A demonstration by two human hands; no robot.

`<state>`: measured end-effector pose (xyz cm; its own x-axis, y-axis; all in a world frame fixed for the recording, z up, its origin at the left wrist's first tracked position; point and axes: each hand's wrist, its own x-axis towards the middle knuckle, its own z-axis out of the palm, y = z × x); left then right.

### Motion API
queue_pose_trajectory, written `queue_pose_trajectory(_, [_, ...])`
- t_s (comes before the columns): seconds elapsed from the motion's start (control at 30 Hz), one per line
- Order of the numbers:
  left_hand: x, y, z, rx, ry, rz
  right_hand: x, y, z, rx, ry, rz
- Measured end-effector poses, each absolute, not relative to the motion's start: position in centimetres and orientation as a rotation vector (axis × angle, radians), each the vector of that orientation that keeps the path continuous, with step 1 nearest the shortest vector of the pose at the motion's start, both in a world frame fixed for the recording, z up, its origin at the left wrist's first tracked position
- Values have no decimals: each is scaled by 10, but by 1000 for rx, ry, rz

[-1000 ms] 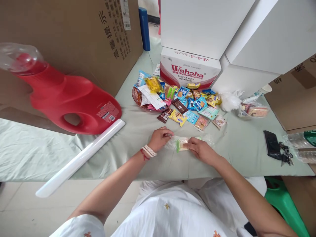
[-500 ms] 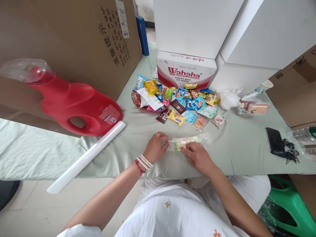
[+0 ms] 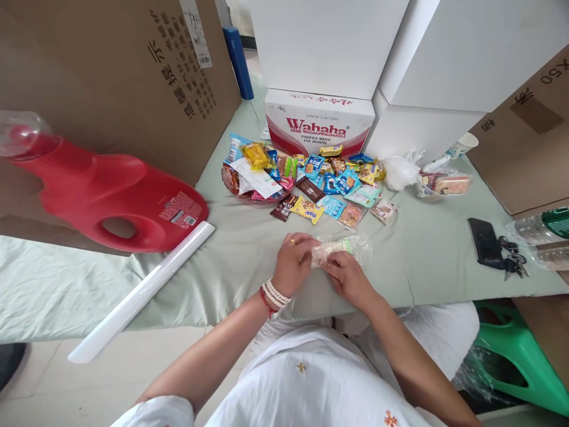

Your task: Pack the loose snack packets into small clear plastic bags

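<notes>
A snack in a clear plastic wrapper with green print [image 3: 338, 248] lies on the cloth-covered table near its front edge. My left hand [image 3: 294, 262], with a ring and a beaded bracelet, has its fingers closed on the packet's left end. Close beside it, my right hand [image 3: 349, 276] pinches the packet from the front with bent fingers. Both hands partly cover the packet. Behind them lies a pile of small wrapped snacks [image 3: 329, 184], and to its left stands a bowl [image 3: 260, 200] heaped with more packets.
On the left, a big red jug [image 3: 128, 201] lies beside a white strip [image 3: 146, 290]. A Wahaha carton [image 3: 320, 124] and white boxes stand at the back. At right are a dark wallet-like item [image 3: 486, 242], keys [image 3: 514, 261], plastic bottles [image 3: 540, 228] and a green stool [image 3: 520, 362].
My left hand has moved right along the packet and now covers its left end, close to my right hand. The camera view has shifted slightly to the right.
</notes>
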<state>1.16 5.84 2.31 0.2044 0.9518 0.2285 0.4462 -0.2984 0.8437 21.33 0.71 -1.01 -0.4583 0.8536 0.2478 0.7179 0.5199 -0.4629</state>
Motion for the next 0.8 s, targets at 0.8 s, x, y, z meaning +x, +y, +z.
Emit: queue_pose_trajectory(0.8, [-21,61,21,1536,1639,688,212,7,-17,-1282,-2167,493])
